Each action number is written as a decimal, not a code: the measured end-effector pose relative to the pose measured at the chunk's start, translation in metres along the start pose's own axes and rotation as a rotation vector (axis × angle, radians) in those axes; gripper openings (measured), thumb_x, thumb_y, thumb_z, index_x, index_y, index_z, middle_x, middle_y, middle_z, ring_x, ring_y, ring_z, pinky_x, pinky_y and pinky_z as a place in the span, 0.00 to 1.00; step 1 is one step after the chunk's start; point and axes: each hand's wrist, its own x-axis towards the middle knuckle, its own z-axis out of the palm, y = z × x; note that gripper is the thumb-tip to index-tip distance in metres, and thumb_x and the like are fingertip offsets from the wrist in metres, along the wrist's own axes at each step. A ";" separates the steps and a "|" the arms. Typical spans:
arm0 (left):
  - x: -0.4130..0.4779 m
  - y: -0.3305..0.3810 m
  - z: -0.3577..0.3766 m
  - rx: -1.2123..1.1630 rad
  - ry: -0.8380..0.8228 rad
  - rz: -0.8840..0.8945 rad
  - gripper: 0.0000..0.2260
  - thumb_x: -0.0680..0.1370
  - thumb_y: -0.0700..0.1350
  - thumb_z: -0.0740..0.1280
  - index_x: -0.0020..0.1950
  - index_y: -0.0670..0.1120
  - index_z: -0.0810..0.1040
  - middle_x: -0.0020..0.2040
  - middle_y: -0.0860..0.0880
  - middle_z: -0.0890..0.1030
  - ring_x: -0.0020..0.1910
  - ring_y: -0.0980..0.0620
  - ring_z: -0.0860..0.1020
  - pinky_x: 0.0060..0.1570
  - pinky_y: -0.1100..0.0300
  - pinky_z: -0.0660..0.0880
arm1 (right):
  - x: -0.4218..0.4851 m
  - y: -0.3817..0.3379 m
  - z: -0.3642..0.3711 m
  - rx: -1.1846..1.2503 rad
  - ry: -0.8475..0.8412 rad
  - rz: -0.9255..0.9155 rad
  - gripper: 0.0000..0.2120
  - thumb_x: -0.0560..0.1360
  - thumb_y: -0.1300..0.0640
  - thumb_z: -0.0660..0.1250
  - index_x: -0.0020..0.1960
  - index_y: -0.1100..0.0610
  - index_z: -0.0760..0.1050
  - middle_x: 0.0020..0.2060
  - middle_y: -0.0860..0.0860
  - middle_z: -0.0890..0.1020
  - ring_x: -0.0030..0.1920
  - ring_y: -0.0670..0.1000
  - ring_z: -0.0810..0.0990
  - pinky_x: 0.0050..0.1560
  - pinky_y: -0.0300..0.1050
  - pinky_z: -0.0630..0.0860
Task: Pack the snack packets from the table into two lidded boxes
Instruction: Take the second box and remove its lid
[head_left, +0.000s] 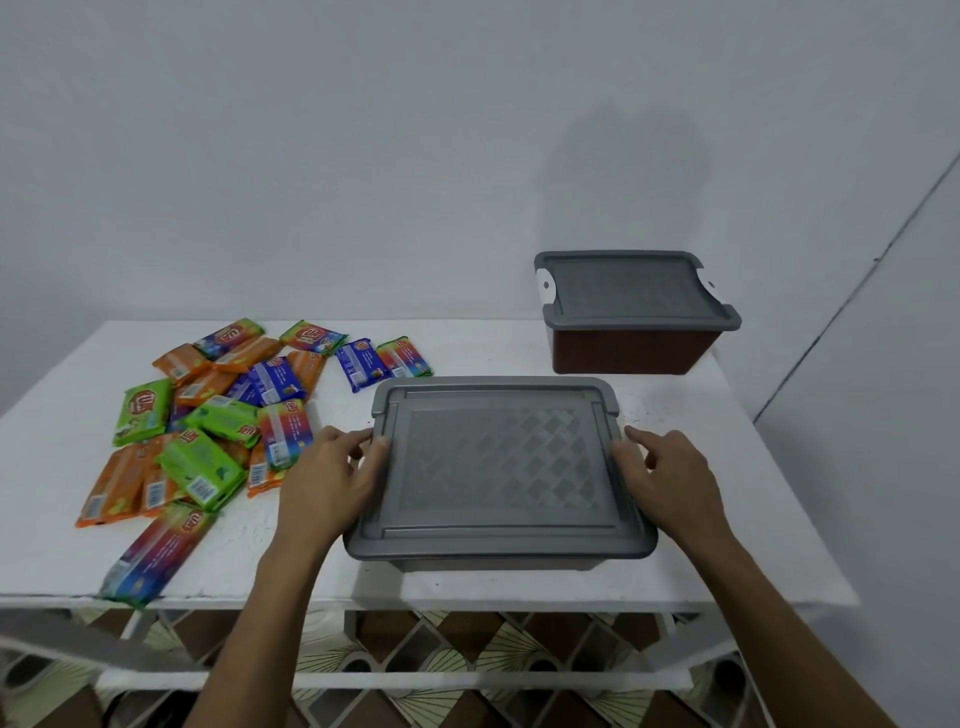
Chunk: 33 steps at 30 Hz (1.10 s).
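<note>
On the left half of the white table (519, 590) lies a loose heap of snack packets (218, 415): orange, green, blue and rainbow-striped ones, many overlapping, some face up and some showing their barcodes. One long rainbow packet (156, 556) lies apart from the heap at the front edge of the table, its near end just over the rim. Just right of the heap, the left hand (332, 478) reaches in from below, its fingers bent and closed against the left rim of the grey lid (498, 467). Whether the fingertips reach under the rim cannot be told. That lid has a woven diamond pattern and sits flat on the near box (488, 564), which stands at the front centre of the table; only a dark strip of its body shows under the lid. At the lid's right rim the right hand (670, 478) mirrors the left, with most fingers curled against the edge and the forefinger stretched out along it. None of the packets touches either hand. Farther back, at the table's right rear corner and well apart from the near box, stands the far box (634, 353), brown-walled, with its own grey far lid (628, 286) on top and white latches at both ends. A plain pale wall (363, 156) rises behind, and patterned floor tiles (467, 649) show beneath the table.
</note>
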 end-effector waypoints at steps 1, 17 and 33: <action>-0.001 0.003 -0.001 0.072 -0.042 0.000 0.18 0.80 0.58 0.60 0.60 0.49 0.80 0.43 0.50 0.76 0.39 0.53 0.75 0.32 0.62 0.67 | 0.000 0.000 0.000 -0.016 -0.006 -0.012 0.19 0.79 0.45 0.59 0.65 0.51 0.77 0.44 0.52 0.76 0.42 0.50 0.75 0.43 0.44 0.71; 0.022 0.038 -0.065 -0.788 0.235 -0.013 0.13 0.80 0.46 0.65 0.64 0.48 0.79 0.49 0.48 0.83 0.47 0.55 0.80 0.44 0.63 0.77 | 0.011 -0.044 -0.062 0.879 -0.014 -0.040 0.13 0.81 0.53 0.59 0.55 0.58 0.79 0.37 0.57 0.84 0.33 0.53 0.77 0.32 0.44 0.74; 0.160 0.081 -0.020 -0.549 0.081 0.268 0.18 0.77 0.40 0.66 0.65 0.54 0.75 0.55 0.48 0.81 0.47 0.54 0.80 0.47 0.61 0.78 | 0.126 -0.038 -0.077 0.250 0.324 -0.414 0.18 0.76 0.63 0.67 0.64 0.52 0.75 0.36 0.56 0.79 0.34 0.53 0.77 0.41 0.44 0.77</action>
